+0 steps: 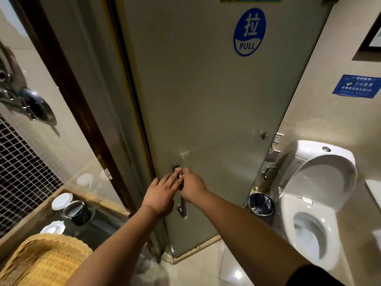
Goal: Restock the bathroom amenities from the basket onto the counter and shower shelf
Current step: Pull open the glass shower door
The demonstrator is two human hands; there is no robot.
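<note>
Woven yellow basket [47, 263] stands at the dark counter's [111, 221] near end.

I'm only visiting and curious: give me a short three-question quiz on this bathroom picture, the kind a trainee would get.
1. True or false: the toilet lid is down.
2. The blue sticker on the door says: A) PUSH B) PULL C) EXIT
3. Fill in: the right hand grips the door's ____, beside the left hand.
Key: 1 false, the lid is up; 2 B; 3 handle.
</note>
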